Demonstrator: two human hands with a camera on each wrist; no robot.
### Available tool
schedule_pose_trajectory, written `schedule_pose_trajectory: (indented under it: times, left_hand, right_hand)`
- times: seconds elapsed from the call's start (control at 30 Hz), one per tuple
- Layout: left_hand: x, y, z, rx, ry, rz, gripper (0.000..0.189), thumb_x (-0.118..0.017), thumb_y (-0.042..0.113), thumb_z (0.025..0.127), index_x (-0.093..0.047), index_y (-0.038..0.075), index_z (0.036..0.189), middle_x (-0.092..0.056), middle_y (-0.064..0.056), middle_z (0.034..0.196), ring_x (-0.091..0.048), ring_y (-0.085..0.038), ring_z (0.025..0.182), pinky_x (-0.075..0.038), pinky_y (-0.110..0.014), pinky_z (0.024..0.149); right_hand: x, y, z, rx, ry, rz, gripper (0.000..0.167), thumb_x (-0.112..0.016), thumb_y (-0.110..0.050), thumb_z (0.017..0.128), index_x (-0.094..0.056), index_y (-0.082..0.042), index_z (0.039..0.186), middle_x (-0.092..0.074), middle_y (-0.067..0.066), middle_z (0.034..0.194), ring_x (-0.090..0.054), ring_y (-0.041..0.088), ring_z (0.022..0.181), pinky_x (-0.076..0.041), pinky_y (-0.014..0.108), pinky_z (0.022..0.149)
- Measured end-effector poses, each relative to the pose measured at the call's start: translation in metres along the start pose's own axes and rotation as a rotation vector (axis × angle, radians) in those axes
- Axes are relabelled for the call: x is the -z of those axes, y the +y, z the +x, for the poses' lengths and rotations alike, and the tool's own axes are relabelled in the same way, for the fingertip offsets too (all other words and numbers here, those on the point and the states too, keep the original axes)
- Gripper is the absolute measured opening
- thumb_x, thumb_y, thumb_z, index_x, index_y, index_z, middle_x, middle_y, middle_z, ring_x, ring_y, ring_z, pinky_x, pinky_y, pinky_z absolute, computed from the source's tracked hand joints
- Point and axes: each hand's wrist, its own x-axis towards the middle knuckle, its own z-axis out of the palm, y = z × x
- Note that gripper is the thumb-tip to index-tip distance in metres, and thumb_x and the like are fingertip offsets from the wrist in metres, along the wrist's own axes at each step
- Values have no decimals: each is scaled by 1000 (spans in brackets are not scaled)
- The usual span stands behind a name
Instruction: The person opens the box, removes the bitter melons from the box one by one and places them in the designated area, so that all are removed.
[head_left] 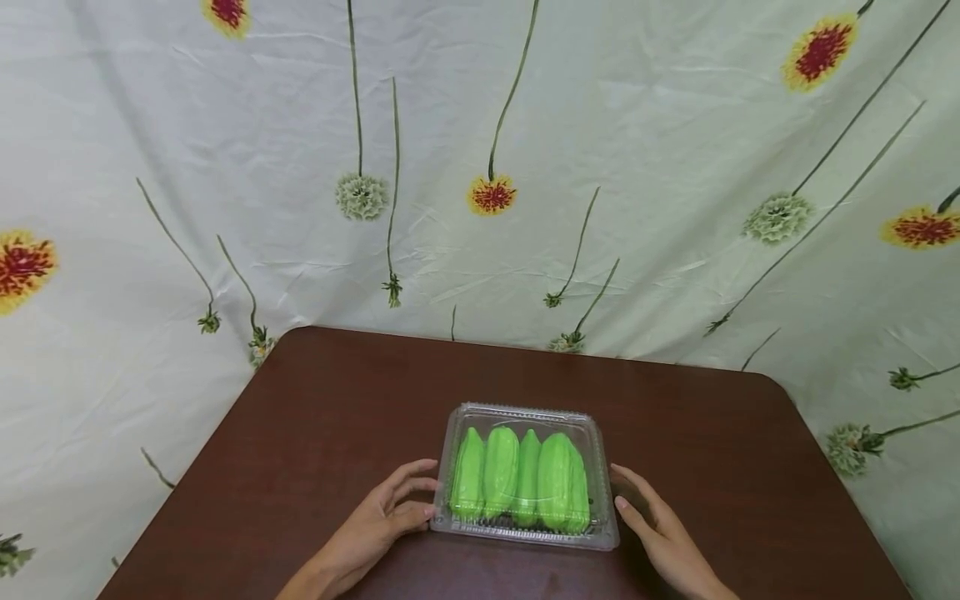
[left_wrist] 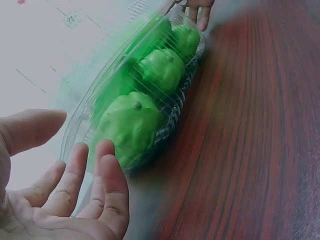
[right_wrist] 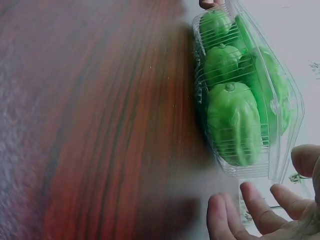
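Observation:
A clear plastic clamshell box [head_left: 525, 537] sits on the table with its lid down. Inside it lie several bright green, bumpy, ridged vegetables [head_left: 501, 471] that look like bitter melons, side by side. My left hand [head_left: 382, 521] is at the box's left side, its fingertips at the edge; whether they touch is unclear. At the right side is my right hand [head_left: 660, 529], with thumb and fingers parted just beside the wall. Both wrist views show the fingers loosely bent around nothing, and the box [right_wrist: 250, 172] standing just past the fingertips.
The dark reddish-brown wooden table [head_left: 360, 400] has rounded far corners. Behind it and along its sides hangs a white cloth [head_left: 442, 117] printed with flowers and stems.

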Motion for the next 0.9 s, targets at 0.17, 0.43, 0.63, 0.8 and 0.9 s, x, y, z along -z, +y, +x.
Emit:
schedule_pose_trajectory:
  times: [0.17,0.43,0.63,0.8,0.9]
  left_hand:
    - [-3,-1,-1,16,-15,-82,67,-62,17,100,-25,10,156,-47,-7,137,-61,-15,105,-49,-34,93]
    - [-5,1,-1,44,6,-121,66,-63,20,100,-28,14,156,-46,-7,131,-53,-17,103,-48,-32,91]
    - [-9,0,-1,47,21,-151,67,-64,17,99,-28,12,156,-44,-5,131,-54,-14,96,-47,-31,88]
    - [-15,-1,1,13,21,-182,68,-66,7,96,-30,5,153,-46,-2,126,-59,-8,88,-49,-28,84]
    - [-19,-2,2,-14,41,-181,68,-70,3,92,-34,-1,150,-48,-1,120,-61,-8,87,-53,-27,83]
  right_hand:
    - [0,1,-2,-42,-8,81,49,-54,-31,104,-44,-11,148,-54,18,139,-59,26,120,-55,32,84]
    - [3,-4,-2,-25,-83,213,50,-50,-24,106,-37,-1,149,-56,17,131,-61,9,99,-55,31,84]
    - [3,-7,-2,-88,-128,350,47,-57,-24,103,-42,2,140,-59,2,114,-61,14,89,-54,31,81]
    - [2,-7,-1,-129,-117,394,47,-60,-21,102,-46,5,139,-60,1,112,-60,14,86,-54,31,80]
    - [1,-7,0,-141,-92,376,50,-62,-18,100,-46,8,139,-62,1,113,-61,14,86,-55,30,81]
